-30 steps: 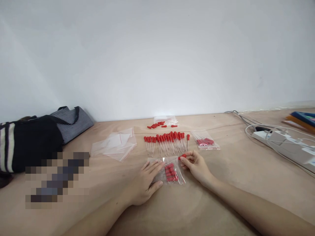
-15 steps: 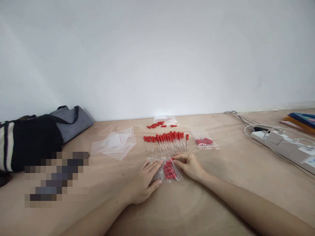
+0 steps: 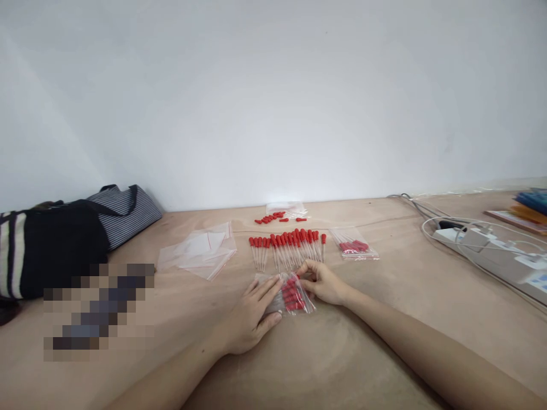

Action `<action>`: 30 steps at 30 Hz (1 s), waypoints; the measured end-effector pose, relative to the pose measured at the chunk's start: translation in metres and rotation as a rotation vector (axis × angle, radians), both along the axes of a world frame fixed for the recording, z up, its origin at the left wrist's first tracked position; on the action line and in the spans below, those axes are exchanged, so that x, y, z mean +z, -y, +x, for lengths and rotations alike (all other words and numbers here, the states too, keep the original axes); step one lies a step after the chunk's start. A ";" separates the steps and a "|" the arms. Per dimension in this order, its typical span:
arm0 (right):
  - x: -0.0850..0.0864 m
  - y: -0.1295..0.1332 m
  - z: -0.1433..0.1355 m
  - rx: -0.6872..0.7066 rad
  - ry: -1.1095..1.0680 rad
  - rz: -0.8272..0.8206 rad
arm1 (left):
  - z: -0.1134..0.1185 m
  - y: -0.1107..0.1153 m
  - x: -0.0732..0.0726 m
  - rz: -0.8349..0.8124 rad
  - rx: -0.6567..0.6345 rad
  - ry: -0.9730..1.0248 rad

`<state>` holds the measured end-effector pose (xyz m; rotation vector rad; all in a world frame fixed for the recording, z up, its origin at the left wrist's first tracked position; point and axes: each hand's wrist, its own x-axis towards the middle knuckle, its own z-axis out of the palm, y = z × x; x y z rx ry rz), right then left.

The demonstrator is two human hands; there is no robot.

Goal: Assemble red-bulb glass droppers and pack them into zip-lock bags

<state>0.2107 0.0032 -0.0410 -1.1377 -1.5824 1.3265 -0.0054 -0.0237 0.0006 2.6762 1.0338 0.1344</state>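
A clear zip bag (image 3: 308, 304) holding several droppers with red bulbs (image 3: 294, 297) lies in front of me, bulbs to the right. My left hand (image 3: 252, 313) rests flat over its left part with the fingers outstretched, hiding the stems. At the bag's upper right edge, my right hand (image 3: 321, 283) is closed in a pinch, its fingertips beside the bulbs. Just beyond both hands lies a row of loose droppers (image 3: 294, 239), red bulbs pointing away. To the right of that row is another zip bag (image 3: 368, 250) with droppers inside.
Flat, clear zip bags (image 3: 205, 250) overlap at left. Loose red bulbs (image 3: 270, 217) lie near the wall beside a clear bag (image 3: 285, 208). A black and striped cloth bag (image 3: 64, 245) stands far left. A power strip (image 3: 491, 250) with cables and coloured items (image 3: 530, 208) occupy the right.
My right hand has shifted slightly, its knuckles higher and its fingers more bent at the bag's edge. My left hand stays in place on the bag.
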 end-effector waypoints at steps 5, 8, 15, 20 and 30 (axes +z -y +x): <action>0.001 -0.001 0.003 -0.052 -0.023 0.040 | 0.000 -0.002 0.000 -0.005 -0.040 -0.036; 0.004 -0.001 0.005 -0.116 -0.017 -0.036 | 0.000 -0.002 0.000 -0.002 -0.045 -0.047; 0.009 0.001 0.007 -0.171 0.140 -0.063 | -0.002 -0.002 -0.004 0.031 -0.002 0.006; 0.006 0.003 0.013 -0.140 0.215 0.020 | -0.004 -0.001 -0.009 0.008 0.070 0.061; 0.020 0.019 0.030 0.042 0.391 0.423 | -0.004 0.001 -0.004 -0.116 0.117 0.117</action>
